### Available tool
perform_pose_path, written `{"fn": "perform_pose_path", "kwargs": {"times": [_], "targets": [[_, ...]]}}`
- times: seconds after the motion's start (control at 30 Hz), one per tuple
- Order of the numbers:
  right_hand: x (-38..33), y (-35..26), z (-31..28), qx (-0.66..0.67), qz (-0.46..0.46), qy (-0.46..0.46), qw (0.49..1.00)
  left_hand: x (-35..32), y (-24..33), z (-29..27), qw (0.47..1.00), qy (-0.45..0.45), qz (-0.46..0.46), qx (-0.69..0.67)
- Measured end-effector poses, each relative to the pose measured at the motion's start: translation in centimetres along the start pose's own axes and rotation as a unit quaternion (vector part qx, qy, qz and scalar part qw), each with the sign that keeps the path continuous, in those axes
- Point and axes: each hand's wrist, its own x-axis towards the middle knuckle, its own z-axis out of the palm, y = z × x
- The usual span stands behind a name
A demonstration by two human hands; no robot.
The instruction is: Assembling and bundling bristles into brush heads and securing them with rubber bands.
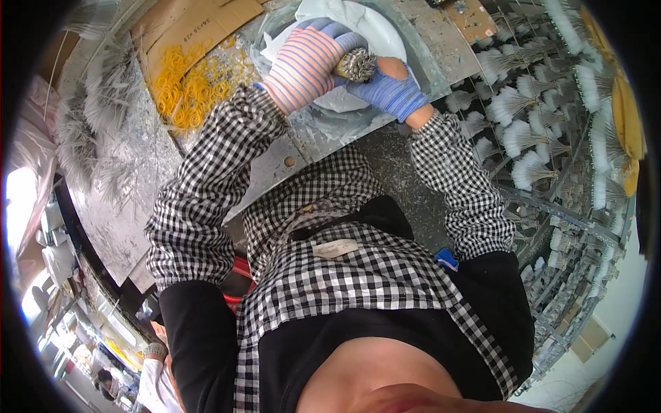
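Note:
My left hand (303, 65), in a pink and blue striped glove, is closed around a short bundle of thin strands (358, 65). The bundle's speckled grey end points right, and a yellowish band shows around it. My right hand (391, 93) wears a blue glove with the thumb bare. Its fingers are closed against the bundle's underside, and their tips are hidden behind it. Both hands are above a round basin (421, 51) smeared with grey, which holds thick white paste (382, 31). The bundle's other end is hidden by my left hand.
Many yellow rubber bands (180, 89) lie left of the basin, beside flat cardboard (200, 31). Loose pale bristles (110, 103) cover the table's far left. On the right, a metal rack (571, 213) carries rows of white-tipped bristle bundles (527, 138). Another person's sleeve (153, 382) shows at lower left.

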Motion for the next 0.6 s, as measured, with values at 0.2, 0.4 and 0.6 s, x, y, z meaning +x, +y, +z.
{"fn": "perform_pose_path", "kwargs": {"times": [0.2,0.4,0.6], "targets": [[0.2,1.4,1.4,0.014,0.0,0.01,1.0,0.5,0.8,-1.0,0.998,-0.055,0.0,-0.033],[0.5,2.3,2.4,-0.029,-0.004,0.001,1.0,-0.2,0.3,-0.4,0.998,-0.049,-0.001,-0.041],[0.3,2.2,2.4,-0.002,-0.005,0.009,1.0,-0.1,0.5,-0.4,0.997,-0.046,-0.004,-0.065]]}}
